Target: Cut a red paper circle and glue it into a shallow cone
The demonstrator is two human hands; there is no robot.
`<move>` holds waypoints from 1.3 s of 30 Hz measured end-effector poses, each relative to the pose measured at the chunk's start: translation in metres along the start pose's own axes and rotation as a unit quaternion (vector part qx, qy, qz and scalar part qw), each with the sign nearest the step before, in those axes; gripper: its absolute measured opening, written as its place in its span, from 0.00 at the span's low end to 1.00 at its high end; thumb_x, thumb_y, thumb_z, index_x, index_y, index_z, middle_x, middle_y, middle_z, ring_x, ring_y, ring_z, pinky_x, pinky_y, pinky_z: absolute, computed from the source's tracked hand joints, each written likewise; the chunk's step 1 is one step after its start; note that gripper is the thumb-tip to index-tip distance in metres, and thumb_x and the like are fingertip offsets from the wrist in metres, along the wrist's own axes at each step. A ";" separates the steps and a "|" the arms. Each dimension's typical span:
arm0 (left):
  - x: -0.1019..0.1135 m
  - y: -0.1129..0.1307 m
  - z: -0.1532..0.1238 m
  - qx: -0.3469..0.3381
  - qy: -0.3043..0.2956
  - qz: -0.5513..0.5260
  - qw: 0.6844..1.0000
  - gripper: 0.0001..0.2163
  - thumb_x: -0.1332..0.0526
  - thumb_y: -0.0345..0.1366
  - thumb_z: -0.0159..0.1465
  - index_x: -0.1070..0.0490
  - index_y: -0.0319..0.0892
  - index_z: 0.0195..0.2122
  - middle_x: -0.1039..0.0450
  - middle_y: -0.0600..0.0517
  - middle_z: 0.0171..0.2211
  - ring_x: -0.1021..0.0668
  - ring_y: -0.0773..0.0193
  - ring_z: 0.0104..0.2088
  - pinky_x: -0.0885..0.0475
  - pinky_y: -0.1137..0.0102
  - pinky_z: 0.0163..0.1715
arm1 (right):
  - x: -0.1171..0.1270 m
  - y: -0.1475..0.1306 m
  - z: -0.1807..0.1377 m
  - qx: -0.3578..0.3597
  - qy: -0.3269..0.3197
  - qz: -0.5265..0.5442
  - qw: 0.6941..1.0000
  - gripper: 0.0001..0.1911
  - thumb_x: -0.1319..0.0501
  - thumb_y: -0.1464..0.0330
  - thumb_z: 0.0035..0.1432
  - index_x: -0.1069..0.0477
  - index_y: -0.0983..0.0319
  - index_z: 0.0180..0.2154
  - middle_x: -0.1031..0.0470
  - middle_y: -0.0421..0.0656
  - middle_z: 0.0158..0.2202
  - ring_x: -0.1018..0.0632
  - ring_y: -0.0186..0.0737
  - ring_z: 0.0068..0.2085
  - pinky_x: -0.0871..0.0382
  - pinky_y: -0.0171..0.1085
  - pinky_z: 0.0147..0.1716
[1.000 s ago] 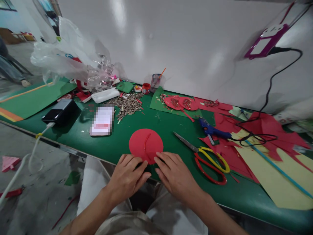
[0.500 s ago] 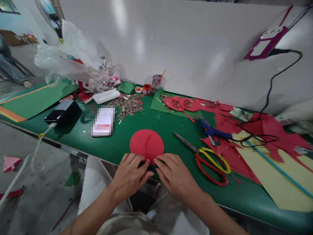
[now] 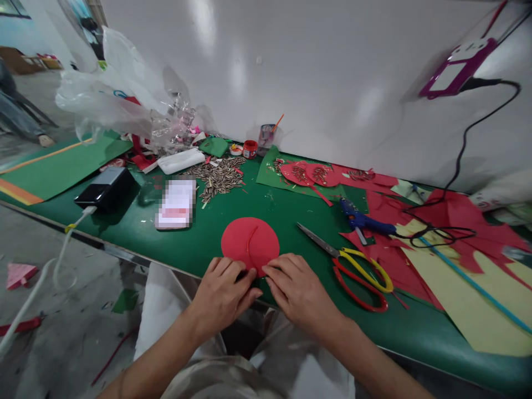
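Observation:
A red paper disc [image 3: 250,241] lies flat on the green table [image 3: 208,244] near its front edge, with a thin red strip curving across its top. My left hand [image 3: 222,293] rests at the disc's near edge, fingers curled in a pinch on the paper. My right hand [image 3: 297,291] sits beside it, fingertips pressed together against the same near edge. Both hands meet at the bottom of the disc.
Scissors with yellow and red handles [image 3: 349,266] lie right of the disc, a blue glue gun [image 3: 361,220] beyond. Red and yellow paper sheets [image 3: 457,260] cover the right. Sunflower seeds [image 3: 218,176], a black power bank [image 3: 105,187], plastic bags [image 3: 120,100] and small paint pots [image 3: 249,149] stand behind.
Both hands have drawn slightly closer together at the disc's near edge, fingers curling in. The disc has stayed in place.

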State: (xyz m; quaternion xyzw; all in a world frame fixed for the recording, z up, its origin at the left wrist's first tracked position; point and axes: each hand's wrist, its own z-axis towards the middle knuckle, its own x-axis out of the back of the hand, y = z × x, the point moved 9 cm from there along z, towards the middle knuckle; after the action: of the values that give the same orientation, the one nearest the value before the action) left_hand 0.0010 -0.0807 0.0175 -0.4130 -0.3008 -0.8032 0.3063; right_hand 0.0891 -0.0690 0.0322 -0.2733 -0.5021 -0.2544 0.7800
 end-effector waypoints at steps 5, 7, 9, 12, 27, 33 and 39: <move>0.001 0.001 0.000 -0.002 0.001 0.005 1.000 0.12 0.46 0.41 0.64 0.30 0.40 0.43 0.30 0.47 0.34 0.31 0.61 0.35 0.37 0.64 0.34 | -0.003 0.003 0.004 -0.018 -0.018 -0.010 1.000 0.08 0.45 0.76 0.56 0.29 0.65 0.36 0.29 0.46 0.32 0.32 0.42 0.37 0.37 0.41 0.38; 0.001 0.002 0.001 -0.002 -0.001 0.010 1.000 0.12 0.46 0.41 0.64 0.30 0.40 0.43 0.30 0.47 0.34 0.31 0.61 0.35 0.37 0.64 0.35 | -0.004 0.004 0.005 -0.022 -0.020 -0.011 0.999 0.08 0.45 0.77 0.56 0.29 0.64 0.35 0.30 0.45 0.32 0.32 0.42 0.36 0.37 0.41 0.38; 0.001 0.002 0.002 -0.002 -0.005 0.014 1.000 0.12 0.46 0.41 0.63 0.30 0.41 0.43 0.30 0.48 0.33 0.31 0.60 0.35 0.37 0.63 0.34 | -0.003 0.005 0.006 -0.025 -0.019 -0.010 0.999 0.08 0.45 0.77 0.56 0.29 0.64 0.34 0.30 0.45 0.31 0.32 0.42 0.36 0.37 0.41 0.37; 0.002 0.003 0.003 -0.004 -0.009 0.023 1.000 0.11 0.45 0.40 0.63 0.30 0.41 0.42 0.30 0.48 0.33 0.31 0.60 0.34 0.38 0.63 0.33 | 0.003 0.007 0.005 -0.035 0.000 -0.005 0.999 0.09 0.47 0.76 0.57 0.29 0.64 0.35 0.29 0.46 0.31 0.32 0.42 0.36 0.36 0.42 0.37; 0.011 0.009 -0.002 -0.018 -0.003 0.015 1.000 0.11 0.45 0.37 0.63 0.31 0.38 0.43 0.28 0.47 0.38 0.29 0.59 0.37 0.36 0.62 0.38 | 0.035 0.024 -0.042 -0.111 0.117 0.011 0.987 0.08 0.46 0.74 0.59 0.29 0.63 0.39 0.28 0.47 0.35 0.28 0.41 0.38 0.33 0.43 0.38; 0.023 0.004 -0.010 -0.009 0.024 -0.022 0.999 0.10 0.44 0.34 0.63 0.31 0.36 0.43 0.29 0.46 0.38 0.30 0.58 0.38 0.36 0.62 0.38 | 0.027 0.022 -0.049 -0.118 0.111 0.015 0.987 0.08 0.45 0.75 0.59 0.30 0.64 0.40 0.29 0.47 0.35 0.29 0.42 0.38 0.34 0.44 0.38; 0.019 0.001 -0.011 -0.001 0.021 -0.016 1.000 0.10 0.44 0.34 0.63 0.31 0.38 0.44 0.29 0.46 0.38 0.30 0.59 0.37 0.36 0.63 0.37 | 0.024 0.015 -0.040 -0.098 0.116 0.013 0.988 0.08 0.46 0.75 0.59 0.29 0.65 0.38 0.30 0.46 0.33 0.31 0.41 0.36 0.36 0.42 0.35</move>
State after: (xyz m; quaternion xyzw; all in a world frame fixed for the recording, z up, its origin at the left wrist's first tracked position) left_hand -0.0125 -0.0944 0.0281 -0.3913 -0.2998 -0.8169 0.2996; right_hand 0.1338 -0.0886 0.0381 -0.3232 -0.3771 -0.3223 0.8059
